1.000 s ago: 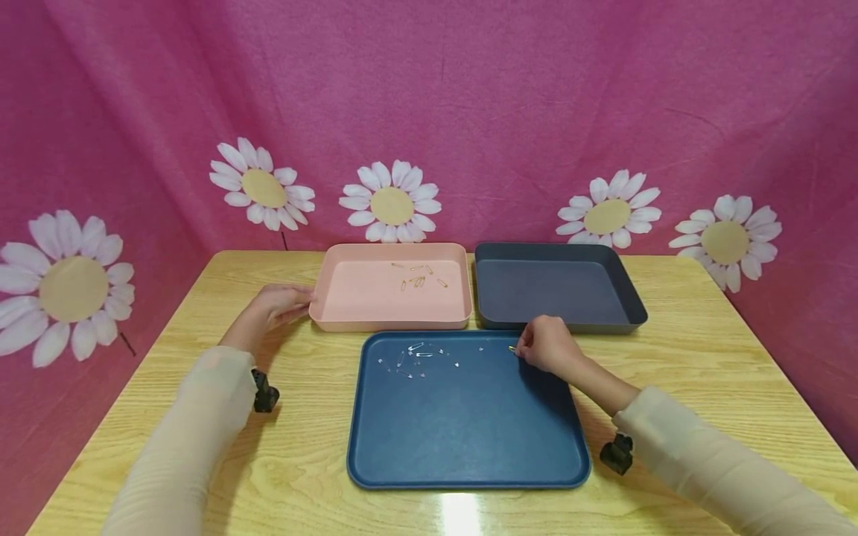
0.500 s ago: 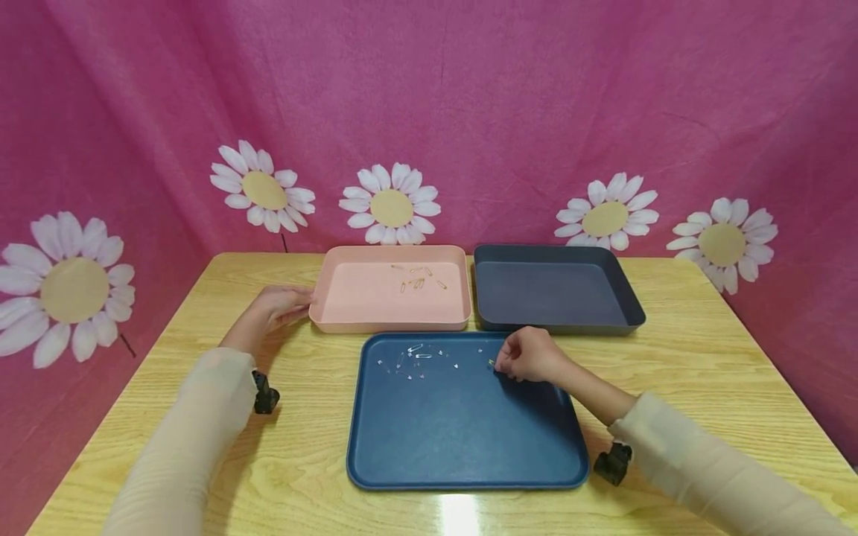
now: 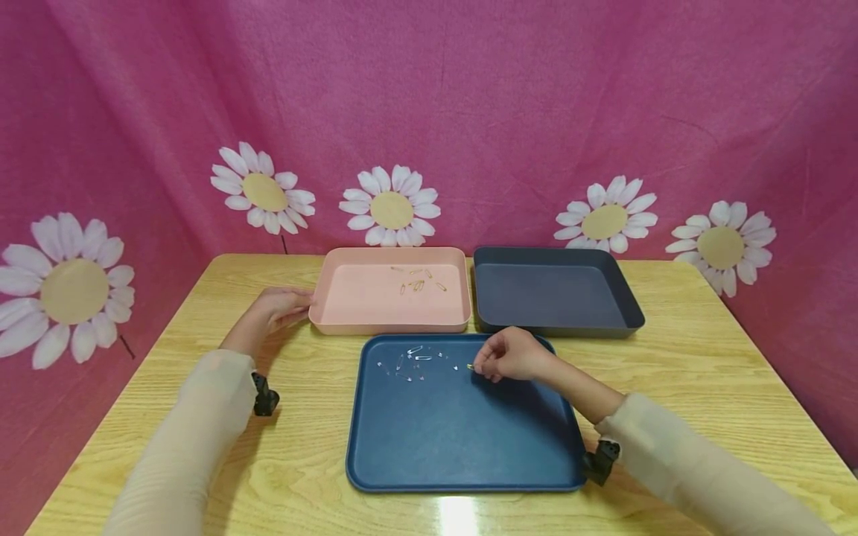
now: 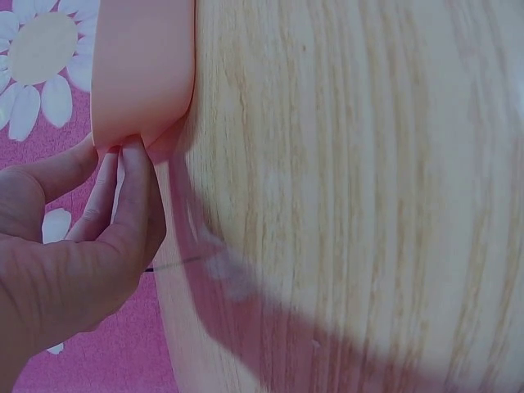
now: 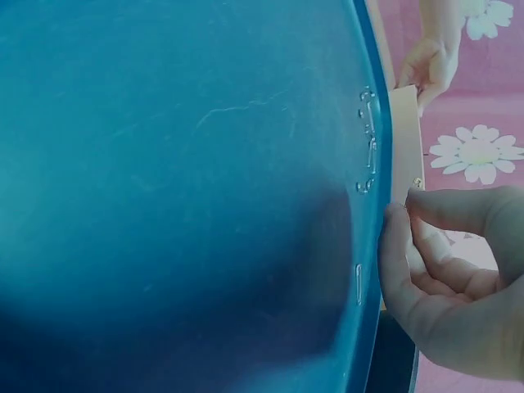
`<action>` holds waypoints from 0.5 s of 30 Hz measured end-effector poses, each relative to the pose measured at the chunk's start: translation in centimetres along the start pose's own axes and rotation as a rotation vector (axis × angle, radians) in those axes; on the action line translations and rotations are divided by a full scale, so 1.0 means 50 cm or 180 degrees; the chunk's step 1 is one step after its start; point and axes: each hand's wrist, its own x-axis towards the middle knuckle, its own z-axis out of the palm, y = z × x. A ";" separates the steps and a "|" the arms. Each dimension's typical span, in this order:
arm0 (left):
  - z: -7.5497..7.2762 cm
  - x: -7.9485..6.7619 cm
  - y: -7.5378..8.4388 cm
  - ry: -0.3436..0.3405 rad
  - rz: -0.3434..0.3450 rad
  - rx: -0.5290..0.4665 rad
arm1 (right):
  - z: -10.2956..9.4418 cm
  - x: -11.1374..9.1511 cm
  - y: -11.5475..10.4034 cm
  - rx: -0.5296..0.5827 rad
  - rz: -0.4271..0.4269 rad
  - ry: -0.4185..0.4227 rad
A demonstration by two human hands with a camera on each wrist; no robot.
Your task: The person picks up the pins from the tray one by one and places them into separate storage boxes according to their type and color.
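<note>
Above the far part of a blue tray [image 3: 462, 439], my right hand [image 3: 512, 355] pinches a gold safety pin [image 3: 471, 366] between thumb and fingertips. In the right wrist view only the pin's small gold end [image 5: 417, 182] shows past the thumb. Silver safety pins [image 3: 423, 358] lie scattered on the blue tray, left of this hand. My left hand [image 3: 278, 307] holds the left end of a pink tray [image 3: 348, 328], thumb at the rim and fingers against the outer wall [image 4: 143, 90]. Several gold safety pins [image 3: 418, 285] lie inside the pink tray.
A dark grey tray [image 3: 559, 327] stands right of the pink one, behind the blue tray. All three sit on a wood-grain table [image 3: 295, 447]. A pink curtain [image 3: 496, 112] with daisies hangs right behind the table.
My right hand has moved left across the blue tray with the gold safety pin, away from the dark grey tray's front edge. My left hand stays at the pink tray.
</note>
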 end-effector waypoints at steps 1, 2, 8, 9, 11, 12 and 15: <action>0.000 -0.001 0.000 0.0007 -0.0002 0.0012 | 0.001 0.002 -0.002 0.0036 0.0012 -0.0001; 0.000 -0.002 0.001 0.0015 -0.0003 0.0024 | 0.001 0.003 -0.005 0.0071 0.0008 -0.0021; 0.000 -0.005 0.001 0.0002 -0.0007 0.0004 | 0.000 0.015 -0.021 0.0252 0.0019 -0.0074; -0.001 -0.005 0.001 -0.0004 -0.0011 0.0010 | -0.001 0.017 -0.024 0.0272 0.0017 -0.0072; -0.001 -0.004 0.001 0.0002 -0.0017 0.0036 | -0.003 0.022 -0.031 0.0300 0.0026 -0.0051; -0.001 -0.004 0.001 0.0000 -0.0021 0.0053 | -0.004 0.024 -0.035 0.0301 0.0021 -0.0043; -0.001 -0.002 0.000 -0.0007 -0.0019 0.0065 | -0.010 0.032 -0.047 0.0307 -0.0009 -0.0007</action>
